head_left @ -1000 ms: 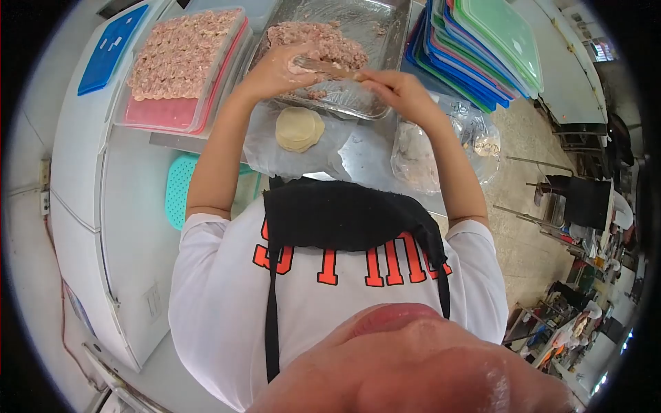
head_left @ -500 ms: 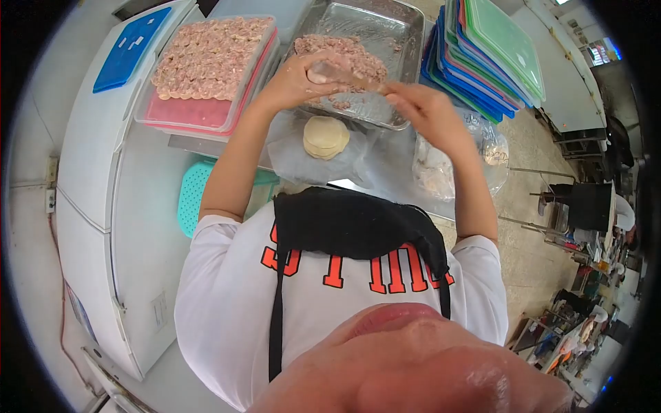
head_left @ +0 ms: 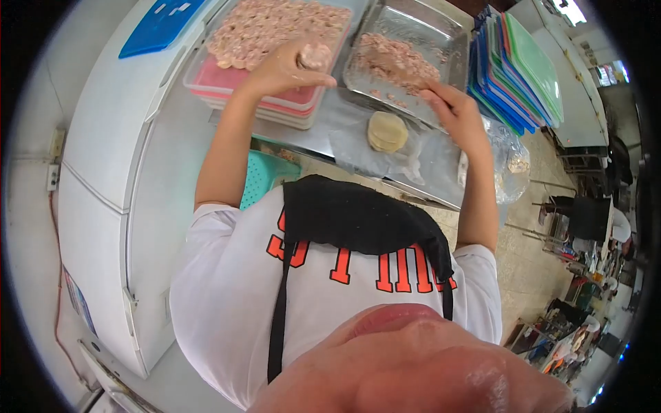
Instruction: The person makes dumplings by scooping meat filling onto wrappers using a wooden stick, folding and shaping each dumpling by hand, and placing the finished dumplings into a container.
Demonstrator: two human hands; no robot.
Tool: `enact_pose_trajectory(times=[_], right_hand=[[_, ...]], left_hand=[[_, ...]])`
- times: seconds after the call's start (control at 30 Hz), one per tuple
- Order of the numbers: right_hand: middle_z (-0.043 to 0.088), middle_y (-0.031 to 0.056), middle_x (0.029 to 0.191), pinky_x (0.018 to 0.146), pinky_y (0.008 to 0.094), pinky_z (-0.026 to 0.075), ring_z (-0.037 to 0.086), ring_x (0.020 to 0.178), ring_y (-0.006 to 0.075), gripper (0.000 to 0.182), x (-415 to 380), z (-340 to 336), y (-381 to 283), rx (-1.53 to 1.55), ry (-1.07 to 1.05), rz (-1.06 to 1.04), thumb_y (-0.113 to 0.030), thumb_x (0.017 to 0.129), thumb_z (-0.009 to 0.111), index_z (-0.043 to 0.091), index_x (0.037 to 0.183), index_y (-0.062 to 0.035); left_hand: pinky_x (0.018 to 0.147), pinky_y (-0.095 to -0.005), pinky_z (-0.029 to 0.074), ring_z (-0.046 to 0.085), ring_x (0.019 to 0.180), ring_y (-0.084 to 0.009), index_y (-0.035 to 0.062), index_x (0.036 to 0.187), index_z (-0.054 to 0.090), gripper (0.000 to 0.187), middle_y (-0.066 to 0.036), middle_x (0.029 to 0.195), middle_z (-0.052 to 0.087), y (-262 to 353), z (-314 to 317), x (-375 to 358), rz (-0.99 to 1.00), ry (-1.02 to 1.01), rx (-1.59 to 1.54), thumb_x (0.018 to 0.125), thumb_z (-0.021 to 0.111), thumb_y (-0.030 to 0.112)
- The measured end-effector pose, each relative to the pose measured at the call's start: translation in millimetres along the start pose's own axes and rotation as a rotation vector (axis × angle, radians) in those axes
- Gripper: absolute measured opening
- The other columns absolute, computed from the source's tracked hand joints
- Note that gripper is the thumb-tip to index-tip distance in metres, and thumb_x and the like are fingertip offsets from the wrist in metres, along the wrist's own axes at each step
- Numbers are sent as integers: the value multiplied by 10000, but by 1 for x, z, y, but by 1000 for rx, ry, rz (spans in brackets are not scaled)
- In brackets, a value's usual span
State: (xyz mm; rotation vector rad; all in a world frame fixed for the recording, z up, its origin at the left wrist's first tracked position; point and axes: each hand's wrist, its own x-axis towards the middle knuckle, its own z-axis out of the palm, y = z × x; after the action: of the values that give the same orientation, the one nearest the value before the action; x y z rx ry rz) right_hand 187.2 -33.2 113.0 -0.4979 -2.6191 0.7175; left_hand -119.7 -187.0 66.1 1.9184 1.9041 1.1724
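My left hand [head_left: 284, 69] is curled around a small filled dumpling [head_left: 315, 56], above the front right part of a clear container with a pink layer [head_left: 220, 74]. Rows of similar dumplings [head_left: 272, 31] cover much of that layer. My right hand [head_left: 451, 110] pinches a tool, mostly hidden, whose end reaches into the minced meat [head_left: 396, 60] in the metal tray [head_left: 451, 38]. A short stack of round pale wrappers [head_left: 387, 132] lies on plastic sheeting in front of the tray.
Colored lids [head_left: 513, 72] are stacked right of the tray. A clear plastic bag [head_left: 506, 158] lies near the table's right end. A turquoise perforated basket [head_left: 258, 175] stands below the table's front edge. A blue lid [head_left: 162, 27] rests on the white appliance at left.
My left hand has moved left, from above the metal tray to the dumpling container, with the dumpling. My right hand has shifted slightly right and down, its tool now at the meat. The view has shifted.
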Motion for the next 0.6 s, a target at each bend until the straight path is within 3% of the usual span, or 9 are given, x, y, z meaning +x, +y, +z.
enact_pose_trajectory(times=[0.07, 0.1, 0.17, 0.2, 0.27, 0.3, 0.4, 0.43, 0.6], right_hand=[[681, 124, 944, 729, 304, 465, 629, 822, 218, 320, -8, 7, 7, 123, 92, 169, -233, 910, 599, 618, 1149, -19], [681, 124, 944, 729, 304, 465, 629, 822, 218, 320, -13, 11, 8, 122, 83, 163, -233, 910, 599, 618, 1149, -19], [592, -7, 820, 620, 205, 395, 497, 723, 66, 321, -23, 18, 9, 204, 162, 271, -211, 915, 615, 624, 1149, 9], [592, -7, 820, 620, 205, 395, 497, 723, 66, 321, -28, 21, 11, 204, 157, 267, -211, 915, 615, 624, 1149, 9], [549, -55, 759, 561, 178, 334, 442, 639, 29, 323, -38, 25, 11, 351, 163, 379, -220, 919, 612, 629, 1173, -20], [549, -55, 759, 561, 178, 334, 442, 639, 29, 323, -41, 25, 5, 350, 164, 382, -220, 919, 612, 629, 1173, -20], [516, -63, 741, 582, 180, 337, 416, 645, 34, 313, -44, 26, -5, 356, 229, 479, -234, 920, 610, 642, 1143, -16], [505, -71, 711, 537, 178, 308, 400, 602, 22, 315, -44, 27, -5, 404, 238, 495, -231, 925, 604, 634, 1169, -35], [486, -79, 672, 486, 172, 269, 376, 556, 6, 320, -40, 32, -25, 481, 223, 523, -232, 937, 587, 621, 1202, -56]], left_hand=[[738, -336, 483, 597, 840, -213, 19, 1145, 589, 568, -138, 970, 621, -35, -31, -21, -144, 86, -54, 707, 770, 332], [738, -336, 483, 597, 840, -213, 19, 1145, 589, 568, -138, 970, 621, -51, -47, -33, -151, 94, -54, 707, 770, 332], [775, -367, 492, 604, 908, -276, 44, 1130, 596, 491, -164, 1030, 600, -80, -77, -55, -298, 223, 112, 717, 724, 277], [775, -367, 492, 604, 908, -276, 44, 1130, 596, 491, -164, 1030, 600, -91, -89, -64, -302, 227, 112, 717, 724, 277], [792, -404, 502, 599, 938, -342, 77, 1139, 589, 473, -176, 1023, 595, -106, -107, -73, -332, 335, 655, 702, 699, 223], [795, -432, 503, 591, 951, -369, 91, 1128, 580, 451, -182, 982, 600, -102, -112, -75, -423, 320, 704, 703, 689, 196], [797, -445, 496, 590, 961, -369, 79, 1148, 558, 478, -178, 1016, 604, -116, -117, -72, -393, 288, 768, 712, 706, 212], [797, -445, 496, 590, 961, -369, 79, 1148, 558, 478, -178, 1016, 604, -124, -115, -69, -388, 286, 769, 712, 706, 212], [805, -436, 487, 581, 1003, -361, 65, 1185, 515, 577, -158, 1115, 589, -136, -111, -61, -346, 120, 548, 664, 757, 119]])
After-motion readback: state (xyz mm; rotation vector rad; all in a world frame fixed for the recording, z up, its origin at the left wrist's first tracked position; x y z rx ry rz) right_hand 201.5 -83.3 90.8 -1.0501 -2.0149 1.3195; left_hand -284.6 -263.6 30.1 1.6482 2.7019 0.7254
